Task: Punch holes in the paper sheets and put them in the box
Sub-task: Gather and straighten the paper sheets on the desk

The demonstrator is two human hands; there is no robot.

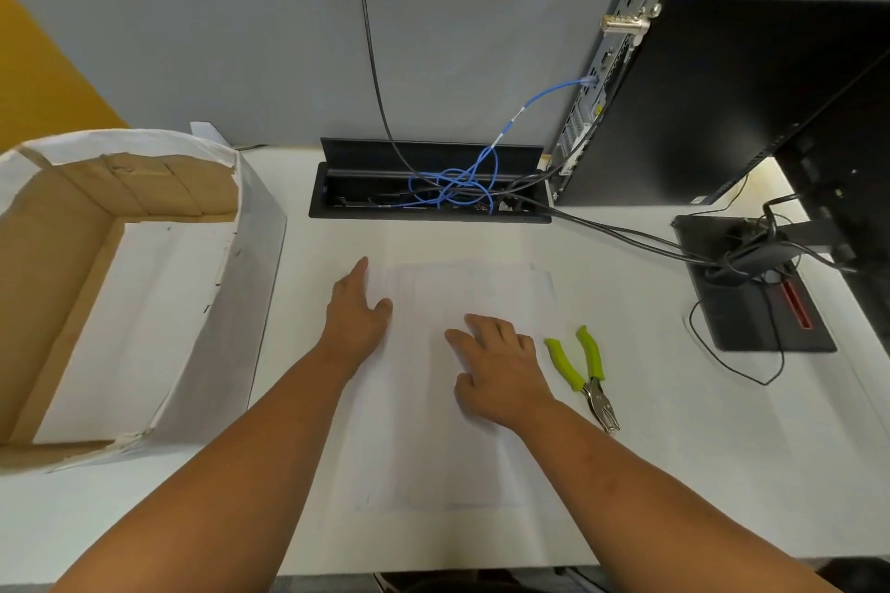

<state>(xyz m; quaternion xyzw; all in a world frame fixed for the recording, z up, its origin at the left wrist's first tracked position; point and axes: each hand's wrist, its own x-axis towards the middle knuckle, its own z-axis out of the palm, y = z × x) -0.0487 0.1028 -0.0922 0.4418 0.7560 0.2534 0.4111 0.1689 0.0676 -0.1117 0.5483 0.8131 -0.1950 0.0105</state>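
Observation:
A loose stack of white paper sheets [433, 438] lies flat on the white desk in front of me. My left hand [355, 313] rests at the stack's left edge, fingers straight, thumb on the paper. My right hand [501, 366] lies palm down on the sheets with its fingers spread. A hole punch [585, 373] with lime-green handles lies on the desk just right of my right hand, untouched, metal jaws pointing toward me. The open cardboard box [159, 409], wrapped in white paper outside, stands at the left.
A recessed cable tray [337, 188] with blue and black cables is open behind the sheets. A black computer tower [722, 77] stands at the back right. A monitor stand base [741, 303] with cables sits at the right. A grey partition runs along the back.

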